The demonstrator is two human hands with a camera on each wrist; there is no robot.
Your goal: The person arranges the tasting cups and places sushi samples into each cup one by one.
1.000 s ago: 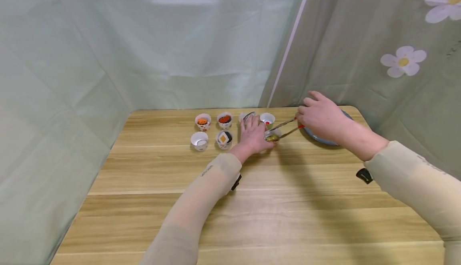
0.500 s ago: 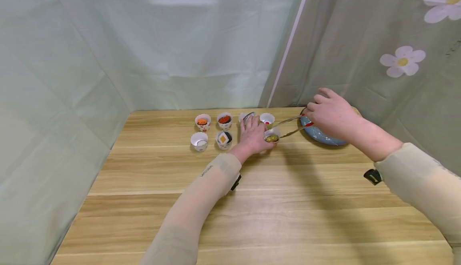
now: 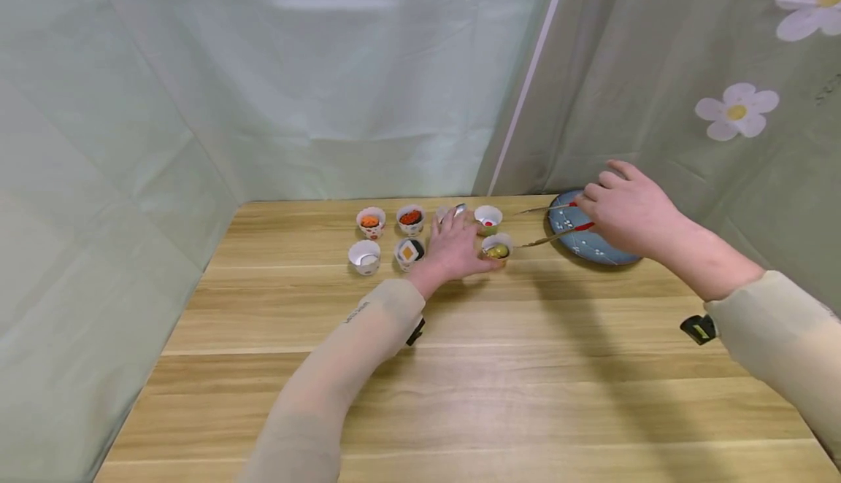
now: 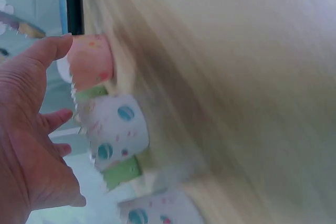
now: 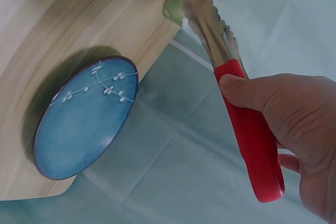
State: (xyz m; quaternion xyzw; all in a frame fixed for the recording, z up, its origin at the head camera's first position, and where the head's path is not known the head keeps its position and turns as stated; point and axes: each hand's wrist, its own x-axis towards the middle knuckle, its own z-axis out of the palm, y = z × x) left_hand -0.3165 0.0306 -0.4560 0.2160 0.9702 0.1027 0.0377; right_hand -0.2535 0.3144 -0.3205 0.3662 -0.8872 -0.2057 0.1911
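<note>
My right hand (image 3: 627, 206) grips a pair of metal tongs (image 5: 212, 32) by the red handles. The tongs' arms stand apart with nothing between them, beside the blue plate (image 5: 86, 119). My left hand (image 3: 453, 246) is spread over the cups, fingers loosely extended. In the left wrist view its thumb tip is at the rim of a pink cup (image 4: 92, 61); whether it touches I cannot tell. That cup holds something yellow-green (image 3: 497, 251). Behind it stands a green cup (image 3: 488, 220) with a small red item inside. A cup with dotted walls (image 4: 118, 129) lies below the left fingers.
Left of my left hand stand a cup of orange food (image 3: 370, 222), a cup with red topping (image 3: 411, 218), a cup with a white-and-orange piece (image 3: 409, 252) and a white cup (image 3: 364, 257). A curtain (image 3: 394, 103) hangs behind the wooden table (image 3: 499, 388).
My right hand has drawn the tongs rightward, away from the cup with the yellow-green contents, and their tips have spread. My left hand has shifted slightly left, loosening from that cup.
</note>
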